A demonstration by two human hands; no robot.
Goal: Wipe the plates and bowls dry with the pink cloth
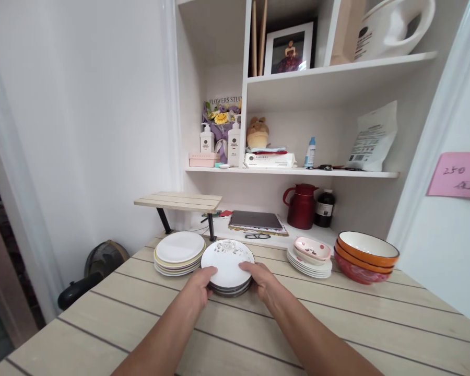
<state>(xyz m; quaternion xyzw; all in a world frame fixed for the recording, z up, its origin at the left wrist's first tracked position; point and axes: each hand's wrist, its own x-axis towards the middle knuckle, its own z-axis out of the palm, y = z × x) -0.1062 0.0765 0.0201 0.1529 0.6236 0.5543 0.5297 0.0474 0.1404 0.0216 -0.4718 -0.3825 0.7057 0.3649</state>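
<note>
Pale wooden table (337,324) under white shelves: both hands clasp a small stack of plates (227,263) at its middle, left hand (201,284) gripping the near-left rim, right hand (260,277) the near-right rim. Just left sits another plate pile (179,252); orange bowls (366,256) stand far right.

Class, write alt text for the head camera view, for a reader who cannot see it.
The left hand and right hand grip opposite sides of a stack of patterned plates on a pale wooden table. A second plate stack sits to its left and small dishes and nested orange bowls to its right, with cluttered white shelves behind.
</note>
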